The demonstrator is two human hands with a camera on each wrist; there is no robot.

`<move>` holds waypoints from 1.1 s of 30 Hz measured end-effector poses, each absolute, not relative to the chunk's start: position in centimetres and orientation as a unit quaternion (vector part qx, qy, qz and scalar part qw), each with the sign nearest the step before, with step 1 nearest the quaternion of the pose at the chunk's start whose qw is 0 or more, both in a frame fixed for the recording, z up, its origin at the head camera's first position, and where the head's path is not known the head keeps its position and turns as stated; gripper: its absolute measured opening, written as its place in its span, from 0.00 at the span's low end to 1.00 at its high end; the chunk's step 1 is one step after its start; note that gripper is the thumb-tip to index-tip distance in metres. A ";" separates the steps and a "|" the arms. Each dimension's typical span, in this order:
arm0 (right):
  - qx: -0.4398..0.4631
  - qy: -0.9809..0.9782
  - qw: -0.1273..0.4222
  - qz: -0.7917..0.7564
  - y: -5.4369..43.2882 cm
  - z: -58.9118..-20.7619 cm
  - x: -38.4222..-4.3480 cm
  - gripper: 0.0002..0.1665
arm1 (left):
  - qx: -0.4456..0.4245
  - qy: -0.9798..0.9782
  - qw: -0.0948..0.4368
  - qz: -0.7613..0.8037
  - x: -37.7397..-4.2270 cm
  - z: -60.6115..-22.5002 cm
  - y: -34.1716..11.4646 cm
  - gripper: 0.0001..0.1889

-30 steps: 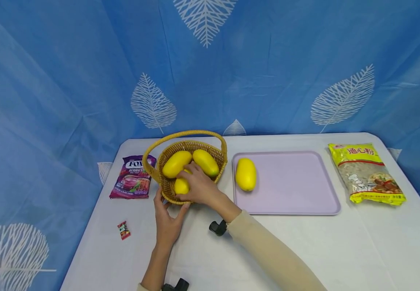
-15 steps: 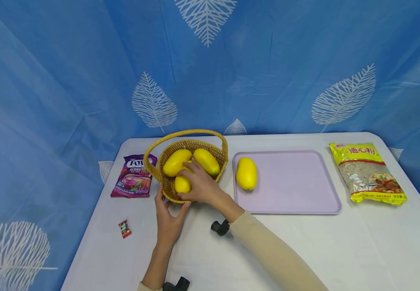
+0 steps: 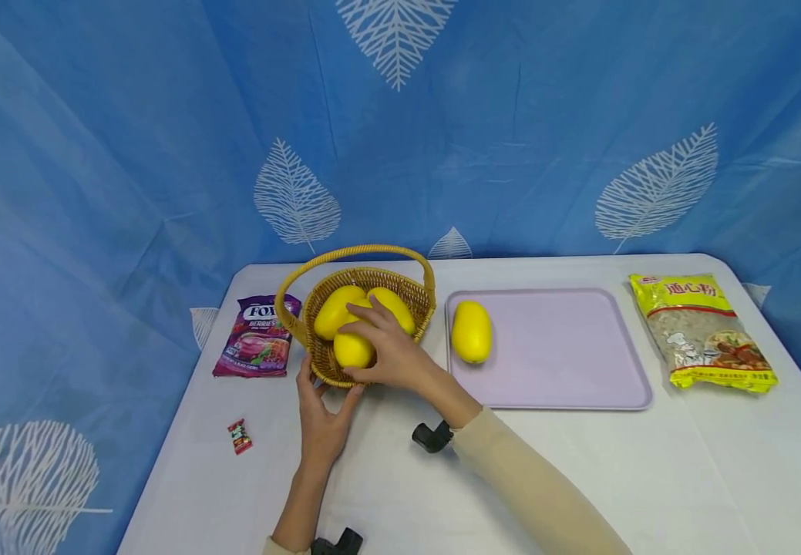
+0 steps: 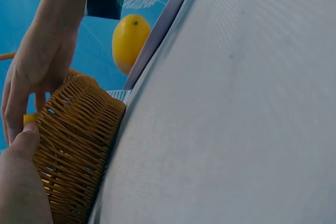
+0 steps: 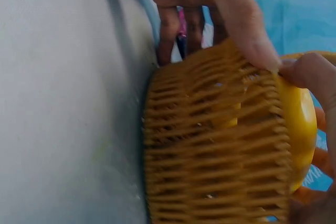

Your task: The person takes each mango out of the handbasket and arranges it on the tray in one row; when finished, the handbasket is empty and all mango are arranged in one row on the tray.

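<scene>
A wicker basket [image 3: 415, 293] with an arched handle stands at the table's back left, holding several yellow mangoes. My left hand [image 3: 326, 432] grips its near side, thumb at the rim and fingers round the outside, as the right wrist view shows. Inside the basket, my right hand [image 3: 396, 356] holds the nearest mango [image 3: 354, 351] between thumb and fingers. Behind it lie a mango [image 3: 336, 310] on the left and another mango [image 3: 398, 308] on the right, partly covered by my fingers. In the left wrist view the wicker wall [image 4: 79, 145] hides most of the held mango.
Right of the basket lies a pale purple tray [image 3: 553, 354] with one mango [image 3: 472, 331] at its left end. A yellow pasta bag [image 3: 701, 331] is at far right. A purple candy bag [image 3: 256, 339] and a small wrapped candy [image 3: 239, 436] lie on the left.
My right hand has shifted slightly right and up with the mango in its grasp, and more of that mango shows. My left hand stays at the basket.
</scene>
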State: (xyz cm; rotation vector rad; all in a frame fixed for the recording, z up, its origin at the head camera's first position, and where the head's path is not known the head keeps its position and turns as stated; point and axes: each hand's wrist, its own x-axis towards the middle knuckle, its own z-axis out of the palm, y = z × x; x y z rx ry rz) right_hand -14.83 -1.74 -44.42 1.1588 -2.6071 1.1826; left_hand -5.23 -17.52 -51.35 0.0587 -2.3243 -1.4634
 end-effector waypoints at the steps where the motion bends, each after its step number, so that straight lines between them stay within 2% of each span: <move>1: 0.380 -0.842 0.029 0.382 -1.5 -44.2 -14.8 0.32 | 0.021 -0.829 0.196 -0.524 -5.2 -51.3 -17.5 0.50; 18: 0.395 -0.832 0.089 0.379 6.1 -42.1 -13.6 0.32 | 0.033 -0.832 0.191 -0.519 -5.1 -51.4 -17.5 0.50; 33: 0.337 -0.852 0.112 0.385 16.0 -42.7 -13.5 0.35 | 0.025 -0.829 0.193 -0.524 -5.2 -51.4 -17.4 0.50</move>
